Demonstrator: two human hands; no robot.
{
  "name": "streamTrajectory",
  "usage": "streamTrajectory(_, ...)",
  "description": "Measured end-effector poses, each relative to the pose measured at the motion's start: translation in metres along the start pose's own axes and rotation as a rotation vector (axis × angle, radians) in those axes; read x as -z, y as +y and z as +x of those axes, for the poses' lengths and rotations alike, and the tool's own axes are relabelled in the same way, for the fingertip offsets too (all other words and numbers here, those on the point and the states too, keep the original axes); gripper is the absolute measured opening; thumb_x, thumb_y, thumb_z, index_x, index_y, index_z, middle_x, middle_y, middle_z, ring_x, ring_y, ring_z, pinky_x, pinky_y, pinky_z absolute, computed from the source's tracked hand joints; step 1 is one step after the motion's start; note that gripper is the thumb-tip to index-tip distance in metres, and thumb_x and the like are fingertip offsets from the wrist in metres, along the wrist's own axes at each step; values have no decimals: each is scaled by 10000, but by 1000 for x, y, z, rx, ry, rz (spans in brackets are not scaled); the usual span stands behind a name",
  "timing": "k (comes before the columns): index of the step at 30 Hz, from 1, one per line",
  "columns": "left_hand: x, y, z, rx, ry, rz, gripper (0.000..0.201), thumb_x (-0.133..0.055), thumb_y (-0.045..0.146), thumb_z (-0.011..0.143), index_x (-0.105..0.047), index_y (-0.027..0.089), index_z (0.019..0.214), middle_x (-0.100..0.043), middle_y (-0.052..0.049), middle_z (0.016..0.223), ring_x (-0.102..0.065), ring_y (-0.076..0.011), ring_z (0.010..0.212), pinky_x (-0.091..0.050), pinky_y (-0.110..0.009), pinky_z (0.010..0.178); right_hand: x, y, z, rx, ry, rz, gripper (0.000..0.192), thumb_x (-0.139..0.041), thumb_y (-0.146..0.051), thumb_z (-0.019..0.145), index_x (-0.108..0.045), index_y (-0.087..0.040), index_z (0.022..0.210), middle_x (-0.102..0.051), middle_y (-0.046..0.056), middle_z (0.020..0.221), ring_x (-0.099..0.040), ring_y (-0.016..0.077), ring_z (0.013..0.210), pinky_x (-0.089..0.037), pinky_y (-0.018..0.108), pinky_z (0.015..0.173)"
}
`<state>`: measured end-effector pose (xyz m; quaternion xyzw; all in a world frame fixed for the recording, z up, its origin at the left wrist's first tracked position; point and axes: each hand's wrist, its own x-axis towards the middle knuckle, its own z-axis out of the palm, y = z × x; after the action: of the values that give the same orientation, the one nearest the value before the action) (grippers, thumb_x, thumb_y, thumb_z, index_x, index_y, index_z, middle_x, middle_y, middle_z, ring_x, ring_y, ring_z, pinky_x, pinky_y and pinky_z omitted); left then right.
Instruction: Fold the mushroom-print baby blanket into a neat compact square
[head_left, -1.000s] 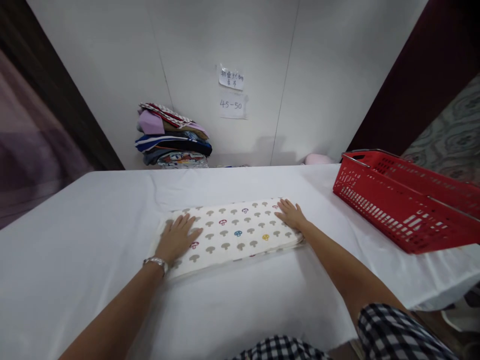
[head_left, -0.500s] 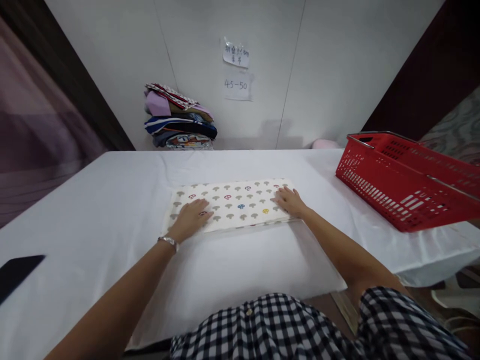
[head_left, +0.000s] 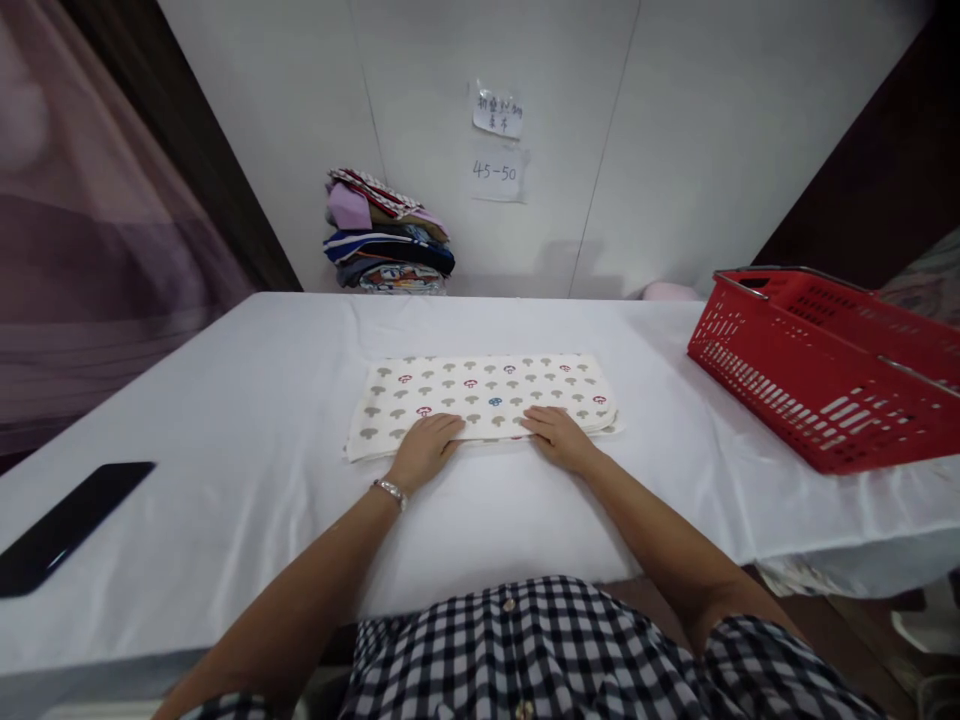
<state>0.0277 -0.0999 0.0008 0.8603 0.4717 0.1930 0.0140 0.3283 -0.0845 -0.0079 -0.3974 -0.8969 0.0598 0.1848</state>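
Observation:
A white cloth with printed mushrooms (head_left: pixel 480 385) lies folded into a long, flat rectangle on the white-covered table. Most of its mushrooms are grey-brown, with a few in red and blue. My left hand (head_left: pixel 427 445) rests on its near edge, left of the middle, fingers stretched out flat. Right of the middle, my right hand (head_left: pixel 559 435) lies on the same near edge with its fingers extended. Neither hand grips the fabric. A silver bracelet (head_left: pixel 390 492) circles my left wrist.
A red plastic basket (head_left: pixel 817 380) stands at the table's right side. Behind the far edge rises a stack of folded fabrics (head_left: pixel 390 240). A black phone (head_left: pixel 71 525) lies at left on the white tablecloth (head_left: pixel 225 430). Paper signs (head_left: pixel 497 145) hang on the wall.
Both hands have moved inward along the cloth's near edge, closer together. The camera view has shifted slightly left, showing more of the phone.

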Motion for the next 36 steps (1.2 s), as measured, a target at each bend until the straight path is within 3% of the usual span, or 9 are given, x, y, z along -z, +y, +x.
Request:
streamTrajectory(6, -2, 11, 0, 24, -16, 77, 505, -350, 56, 810, -548, 215, 1246, -617, -55, 1207, -530, -206, 1131, -406, -383, 961, -11, -3, -1, 15, 31, -70, 428, -344, -168, 908, -509, -213, 1300, -527, 93, 1315, -421, 224, 1247, -336, 439, 1015)
streamTrajectory(13, -13, 10, 3, 127, 69, 70, 428, -370, 98, 824, -597, 197, 1174, -640, -47, 1181, -563, -190, 1114, -419, -356, 973, -9, -2, -6, 27, 57, -32, 508, -349, -65, 833, -505, -181, 1302, -525, 84, 1319, -422, 211, 1246, -341, 427, 1028)
streamTrajectory(19, -13, 11, 0, 116, 62, 53, 413, -378, 112, 823, -608, 188, 1157, -645, -51, 1173, -567, -196, 1113, -425, -366, 979, -8, -4, -5, -27, 28, -39, 556, -340, -45, 818, -484, -225, 1324, -513, 69, 1337, -408, 222, 1267, -336, 456, 1030)
streamTrajectory(29, -13, 14, 0, 99, 34, 74, 380, -372, 149, 865, -623, 211, 1145, -629, -43, 1203, -543, -206, 1149, -414, -393, 997, -1, 8, -17, -269, 66, -153, 567, -358, -23, 790, -519, -225, 1294, -555, 46, 1296, -469, 221, 1215, -365, 407, 1003)
streamTrajectory(36, -10, 17, -1, 111, -6, 53, 469, -368, 55, 811, -605, 204, 1187, -592, -54, 1257, -506, -216, 1199, -395, -411, 1020, -1, 11, -25, -288, 6, -217, 556, -333, 12, 800, -540, -213, 1264, -528, 55, 1327, -430, 210, 1258, -349, 392, 997)
